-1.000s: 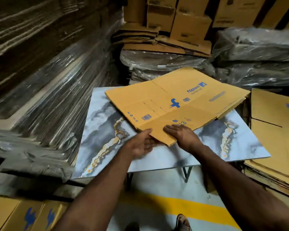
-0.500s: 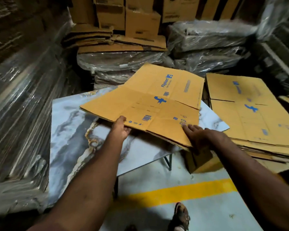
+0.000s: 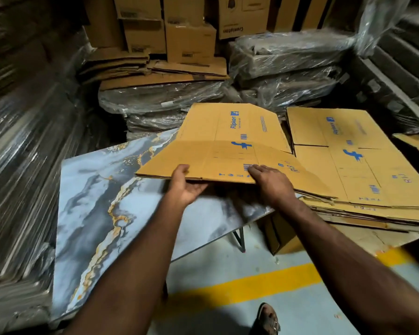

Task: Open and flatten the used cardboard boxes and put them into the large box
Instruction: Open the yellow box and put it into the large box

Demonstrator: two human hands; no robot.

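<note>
With both my left hand (image 3: 188, 187) and right hand (image 3: 271, 183) gripping the flattened box (image 3: 228, 151) at centre frame, transfer is under way; next, lay it squarely on the stack (image 3: 373, 170) at right.

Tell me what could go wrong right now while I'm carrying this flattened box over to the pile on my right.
1. The flattened yellow cardboard box is held only along its near edge by the left hand and right hand; its far panel bends upward, so it may flop or slip.
2. The stack of flattened yellow boxes looks uneven and overhangs, so a hard drop might shift it.
3. The marble-patterned tabletop corner lies under the box's path and could snag it.
</note>
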